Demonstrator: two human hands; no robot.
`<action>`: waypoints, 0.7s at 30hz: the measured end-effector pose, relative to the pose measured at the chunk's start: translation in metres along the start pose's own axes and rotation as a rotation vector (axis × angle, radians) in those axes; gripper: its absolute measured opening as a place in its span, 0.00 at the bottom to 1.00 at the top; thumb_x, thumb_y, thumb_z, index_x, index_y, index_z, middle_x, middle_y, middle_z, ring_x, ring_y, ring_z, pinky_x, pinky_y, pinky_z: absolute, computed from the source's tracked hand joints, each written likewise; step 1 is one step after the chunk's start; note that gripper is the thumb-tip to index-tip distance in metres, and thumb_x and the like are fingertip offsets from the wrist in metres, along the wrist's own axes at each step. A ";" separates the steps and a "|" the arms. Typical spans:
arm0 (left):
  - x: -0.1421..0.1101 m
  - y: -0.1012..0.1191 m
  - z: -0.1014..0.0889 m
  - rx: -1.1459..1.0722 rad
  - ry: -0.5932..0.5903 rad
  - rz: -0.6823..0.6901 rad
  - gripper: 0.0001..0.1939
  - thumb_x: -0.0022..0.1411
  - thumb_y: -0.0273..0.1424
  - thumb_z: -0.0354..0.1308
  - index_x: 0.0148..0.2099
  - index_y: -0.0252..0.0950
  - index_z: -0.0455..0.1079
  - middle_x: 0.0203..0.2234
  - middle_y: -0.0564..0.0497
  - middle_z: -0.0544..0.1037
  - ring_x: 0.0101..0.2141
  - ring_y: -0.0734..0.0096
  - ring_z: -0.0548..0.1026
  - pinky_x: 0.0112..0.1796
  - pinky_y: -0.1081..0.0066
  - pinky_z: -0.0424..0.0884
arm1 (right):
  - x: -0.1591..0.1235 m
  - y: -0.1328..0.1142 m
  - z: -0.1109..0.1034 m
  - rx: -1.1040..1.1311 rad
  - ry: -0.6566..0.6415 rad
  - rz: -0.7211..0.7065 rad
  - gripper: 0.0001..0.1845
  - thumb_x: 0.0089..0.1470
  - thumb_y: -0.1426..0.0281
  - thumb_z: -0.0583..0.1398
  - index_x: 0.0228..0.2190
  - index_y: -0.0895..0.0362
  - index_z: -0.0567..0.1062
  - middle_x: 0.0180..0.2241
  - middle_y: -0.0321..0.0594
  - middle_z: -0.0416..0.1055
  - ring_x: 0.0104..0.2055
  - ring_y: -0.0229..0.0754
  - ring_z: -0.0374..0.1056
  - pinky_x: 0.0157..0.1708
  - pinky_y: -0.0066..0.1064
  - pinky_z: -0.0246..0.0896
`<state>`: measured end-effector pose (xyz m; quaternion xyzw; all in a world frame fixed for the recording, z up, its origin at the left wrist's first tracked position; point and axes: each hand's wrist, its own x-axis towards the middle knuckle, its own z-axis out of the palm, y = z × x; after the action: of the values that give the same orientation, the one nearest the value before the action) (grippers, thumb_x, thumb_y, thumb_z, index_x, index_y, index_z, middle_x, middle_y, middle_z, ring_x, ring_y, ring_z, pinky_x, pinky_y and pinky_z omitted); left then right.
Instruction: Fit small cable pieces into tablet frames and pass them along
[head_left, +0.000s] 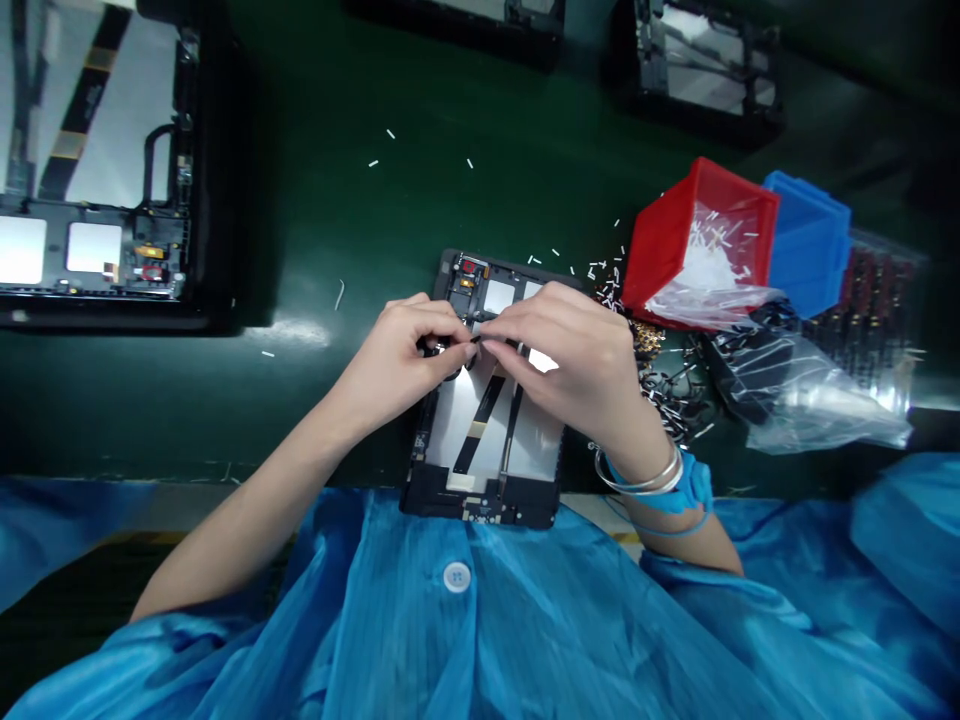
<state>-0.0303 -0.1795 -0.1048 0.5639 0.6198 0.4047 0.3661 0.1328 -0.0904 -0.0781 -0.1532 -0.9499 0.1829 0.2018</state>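
An open tablet chassis (480,470), black-framed with silver shielding and flat ribbon cables, lies on the green belt just in front of me. My left hand (397,355) hovers over its upper part with fingers curled, pinching a small black part at the chassis's left side. My right hand (577,350) meets it from the right, fingertips pressed together on the same small piece. A silver bangle and blue wrist strap (660,480) circle my right wrist.
A red bin (667,240) lined with plastic and holding small white parts stands right of the chassis, a blue bin (810,240) beside it. Clear bags (817,390) and loose small parts lie there too. Another open tablet (90,160) sits far left; more at the back.
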 end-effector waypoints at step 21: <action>-0.001 0.002 0.002 -0.082 0.038 -0.060 0.06 0.58 0.28 0.59 0.29 0.38 0.75 0.26 0.53 0.76 0.33 0.67 0.69 0.37 0.65 0.63 | -0.008 -0.012 0.008 0.617 0.178 0.533 0.05 0.48 0.70 0.64 0.25 0.56 0.72 0.24 0.31 0.70 0.23 0.31 0.63 0.23 0.26 0.60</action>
<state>-0.0282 -0.1799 -0.1039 0.5217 0.6262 0.4291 0.3893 0.1338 -0.1058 -0.0827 -0.3410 -0.7566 0.4909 0.2651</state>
